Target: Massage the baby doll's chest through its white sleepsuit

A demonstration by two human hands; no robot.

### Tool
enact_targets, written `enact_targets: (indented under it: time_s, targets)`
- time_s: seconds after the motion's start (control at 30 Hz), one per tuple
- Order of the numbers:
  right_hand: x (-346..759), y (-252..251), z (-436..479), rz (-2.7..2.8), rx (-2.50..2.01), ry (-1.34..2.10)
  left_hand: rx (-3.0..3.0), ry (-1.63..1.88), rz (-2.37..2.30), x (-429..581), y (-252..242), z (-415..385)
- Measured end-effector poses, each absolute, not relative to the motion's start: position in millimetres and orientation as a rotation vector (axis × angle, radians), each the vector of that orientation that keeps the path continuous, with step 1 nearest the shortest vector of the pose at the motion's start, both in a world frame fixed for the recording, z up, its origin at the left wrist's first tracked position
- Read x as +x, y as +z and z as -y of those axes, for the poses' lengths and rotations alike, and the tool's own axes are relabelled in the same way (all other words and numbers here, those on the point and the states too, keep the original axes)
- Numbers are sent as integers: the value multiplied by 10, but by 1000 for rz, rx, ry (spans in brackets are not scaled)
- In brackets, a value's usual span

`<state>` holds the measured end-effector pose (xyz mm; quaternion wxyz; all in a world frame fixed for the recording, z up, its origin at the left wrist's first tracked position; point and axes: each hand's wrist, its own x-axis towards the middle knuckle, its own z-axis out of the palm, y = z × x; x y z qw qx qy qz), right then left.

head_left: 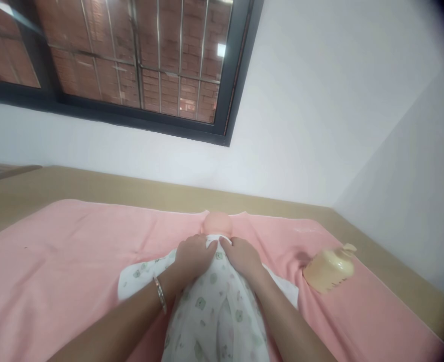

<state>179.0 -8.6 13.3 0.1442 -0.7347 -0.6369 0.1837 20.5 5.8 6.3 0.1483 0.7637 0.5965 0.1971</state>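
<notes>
A doll (218, 222) lies on a pink blanket, only its bald, rounded head showing. White baby clothes (214, 291) with small green animal prints cover the rest of it, and their sleeves spread out to both sides. My left hand (196, 255) is closed on the collar at the left of the neck, thumb on the cloth. On the right of the neck, my right hand (242, 255) grips the same collar, its thumb near the other one. Most of the fingertips are hidden behind the cloth and under my hands. A bracelet circles my left wrist.
The pink blanket (75, 251) lies wrinkled over a tan surface (131, 187). A yellowish bottle (329, 269) lies tilted to the right of the clothes. Behind are a white wall (290, 125) and a dark-framed window (146, 113) with metal bars.
</notes>
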Motion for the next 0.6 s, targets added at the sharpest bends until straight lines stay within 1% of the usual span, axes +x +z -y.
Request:
enact_targets:
  time_s: [0.6]
  targets:
    - [1803, 105, 69, 1834, -2109, 559, 2183, 567, -1711, 206, 60, -62]
